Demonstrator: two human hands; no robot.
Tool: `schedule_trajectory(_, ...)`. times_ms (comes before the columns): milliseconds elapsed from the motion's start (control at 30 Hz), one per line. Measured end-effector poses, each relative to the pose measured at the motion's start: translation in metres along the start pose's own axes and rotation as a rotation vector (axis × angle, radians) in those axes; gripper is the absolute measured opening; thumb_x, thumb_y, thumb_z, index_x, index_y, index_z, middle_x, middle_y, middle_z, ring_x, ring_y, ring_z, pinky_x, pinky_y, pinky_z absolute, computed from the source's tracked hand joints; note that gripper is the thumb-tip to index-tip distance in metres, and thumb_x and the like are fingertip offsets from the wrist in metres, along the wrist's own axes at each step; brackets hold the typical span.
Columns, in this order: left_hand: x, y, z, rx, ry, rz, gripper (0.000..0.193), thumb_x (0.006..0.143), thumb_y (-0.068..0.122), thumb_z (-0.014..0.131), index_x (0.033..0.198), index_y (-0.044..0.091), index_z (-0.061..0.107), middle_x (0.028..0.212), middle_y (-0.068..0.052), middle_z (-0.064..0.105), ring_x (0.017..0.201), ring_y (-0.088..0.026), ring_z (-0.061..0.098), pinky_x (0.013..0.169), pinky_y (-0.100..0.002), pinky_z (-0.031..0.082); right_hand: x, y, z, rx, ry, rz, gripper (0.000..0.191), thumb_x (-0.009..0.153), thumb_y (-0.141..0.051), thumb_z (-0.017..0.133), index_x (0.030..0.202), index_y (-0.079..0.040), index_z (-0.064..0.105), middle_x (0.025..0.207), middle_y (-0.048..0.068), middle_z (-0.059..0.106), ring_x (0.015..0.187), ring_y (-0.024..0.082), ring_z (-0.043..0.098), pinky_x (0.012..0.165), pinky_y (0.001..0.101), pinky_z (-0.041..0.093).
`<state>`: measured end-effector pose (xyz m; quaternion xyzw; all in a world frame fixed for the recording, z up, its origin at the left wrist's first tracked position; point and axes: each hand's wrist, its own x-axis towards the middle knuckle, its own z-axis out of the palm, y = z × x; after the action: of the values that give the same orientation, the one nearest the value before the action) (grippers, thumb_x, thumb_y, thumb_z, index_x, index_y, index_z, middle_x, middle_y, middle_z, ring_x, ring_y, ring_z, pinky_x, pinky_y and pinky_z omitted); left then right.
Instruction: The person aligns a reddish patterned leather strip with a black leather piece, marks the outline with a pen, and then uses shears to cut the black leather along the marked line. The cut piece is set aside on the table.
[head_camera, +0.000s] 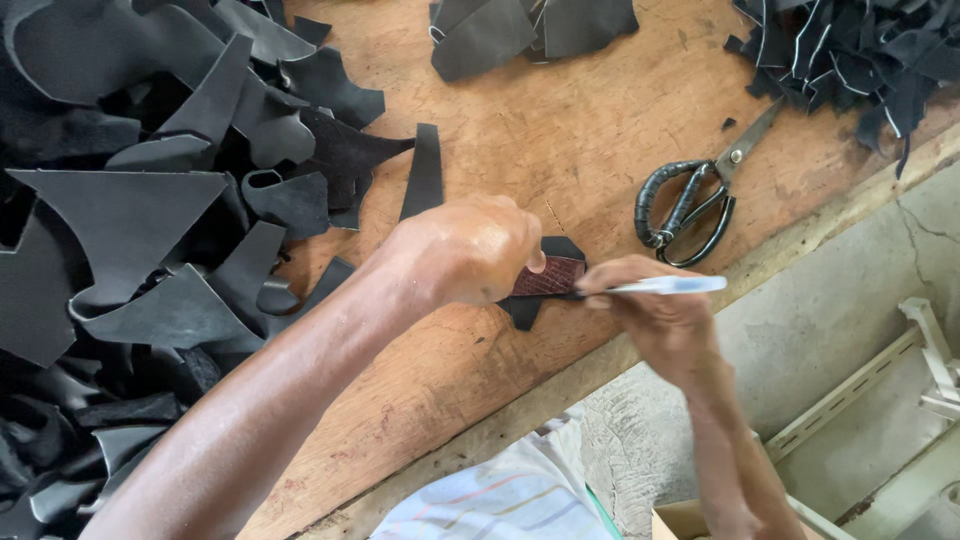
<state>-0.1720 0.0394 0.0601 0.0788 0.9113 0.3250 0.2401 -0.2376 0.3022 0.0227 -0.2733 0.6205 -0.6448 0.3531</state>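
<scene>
A tan cardboard box (685, 522) (bottom edge) is the only package.

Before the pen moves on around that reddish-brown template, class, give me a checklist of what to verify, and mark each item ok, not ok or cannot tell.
1. Left hand presses the reddish-brown template flat: ok.
2. Black leather piece lies under the template, showing above and below it: ok.
3. Right hand grips the pen, tip end at the template's edge: ok.
4. Traced line visible on the leather: cannot tell, hands cover it.
5. Scissors lie apart from the hands on the wooden table: ok.
6. Heap of black offcuts stays off the marked piece: ok.
</scene>
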Motion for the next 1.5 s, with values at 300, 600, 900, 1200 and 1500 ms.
schedule_trajectory(300, 0.012, -0.004, -0.011, -0.010, -0.151, 0.021, 0.038, 0.078, 0.006, 0.066, 0.106, 0.028, 0.080, 0.085, -0.009, 0.077, 0.076, -0.028, 0.071, 0.063, -0.042, 0.055, 0.011, 0.007, 0.046, -0.331, -0.034, -0.097, 0.025, 0.090, 0.015, 0.070, 0.112, 0.003, 0.071, 0.107, 0.010, 0.074, 0.100, 0.017, 0.074, 0.090, 0.0283, 0.064)
schedule_trajectory(600, 0.014, 0.005, -0.032, -0.094, -0.358, -0.209, 0.032, 0.089, 0.009, 0.064, 0.105, 0.031, 0.079, 0.085, -0.003, 0.079, 0.071, -0.019, 0.073, 0.061, -0.035, 0.058, 0.020, 0.006, 0.071, -0.408, -0.038, -0.272, 0.022, 0.094, 0.014, 0.066, 0.112, 0.002, 0.070, 0.111, 0.012, 0.075, 0.101, 0.018, 0.075, 0.088, 0.0285, 0.066)
schedule_trajectory(900, 0.016, 0.007, -0.033, -0.052, -0.315, -0.204, 0.034, 0.087, 0.008, 0.066, 0.106, 0.031, 0.081, 0.097, -0.007, 0.080, 0.077, -0.021, 0.076, 0.065, -0.035, 0.062, 0.032, -0.009, 0.104, -0.667, -0.018, -0.393, 0.020, 0.093, 0.006, 0.071, 0.109, -0.004, 0.073, 0.109, 0.008, 0.077, 0.094, 0.019, 0.079, 0.084, 0.0294, 0.065)
schedule_trajectory(1200, 0.062, -0.024, 0.006, 0.066, -0.168, -0.027, 0.013, 0.079, 0.018, 0.074, 0.090, 0.017, 0.081, 0.090, -0.011, 0.076, 0.075, -0.030, 0.069, 0.060, -0.042, 0.055, 0.040, 0.007, 0.123, -0.701, 0.024, -0.367, 0.018, 0.090, 0.005, 0.072, 0.104, -0.006, 0.074, 0.096, 0.009, 0.075, 0.080, 0.020, 0.075, 0.072, 0.0316, 0.059)
schedule_trajectory(1500, 0.070, -0.023, 0.010, 0.032, -0.176, -0.030, 0.008, 0.076, 0.015, 0.075, 0.081, 0.010, 0.079, 0.081, -0.013, 0.075, 0.066, -0.028, 0.063, 0.055, -0.044, 0.050, 0.034, 0.011, 0.131, -0.746, 0.088, -0.424, 0.016, 0.088, 0.003, 0.075, 0.103, -0.004, 0.073, 0.098, 0.011, 0.075, 0.085, 0.025, 0.075, 0.075, 0.0340, 0.058)
